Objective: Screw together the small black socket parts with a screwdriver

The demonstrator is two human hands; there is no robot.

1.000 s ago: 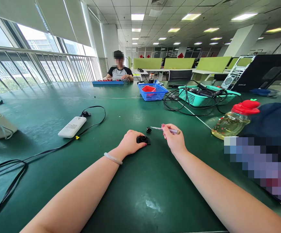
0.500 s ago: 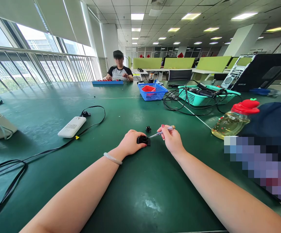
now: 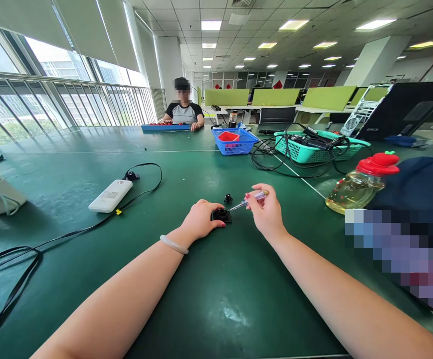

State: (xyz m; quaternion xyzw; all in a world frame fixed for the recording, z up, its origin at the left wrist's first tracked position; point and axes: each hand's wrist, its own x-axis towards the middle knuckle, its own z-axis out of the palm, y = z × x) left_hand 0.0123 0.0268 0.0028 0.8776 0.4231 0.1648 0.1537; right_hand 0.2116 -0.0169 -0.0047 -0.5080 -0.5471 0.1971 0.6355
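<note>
Table: a long green table [image 3: 89,299] runs the length of the room, the person's two bare forearms stretched out over the near end.
Co-worker: another person [image 3: 182,110] sits at the far end, hands by a blue tray [image 3: 166,127].
Laptop: an open dark laptop [image 3: 399,112] leans at the far right.
Baskets: a teal basket [image 3: 314,149] full of black cables, and left of it a blue basket [image 3: 235,142] with a red piece inside.
Bottle: a clear bottle [image 3: 358,187] of yellowish liquid with a red strawberry cap lies on its side, well to the right of the hands.
Power bank: a white power bank [image 3: 110,195] lies well to the left, its black cable [image 3: 52,239] looping away toward the near left.
Left hand: the left hand [image 3: 200,220] rests on the table, fingers curled down onto the small black part [image 3: 221,215], holding it in place.
Right hand: the right hand [image 3: 267,212] pinches a slim clear-handled screwdriver [image 3: 250,200] between its fingertips.
Screwdriver tip: slanted down and left, reaching the top of the black part.
Small knob: a tiny black knob [image 3: 228,199] sits on the table just behind the part, apart from both hands.
</note>
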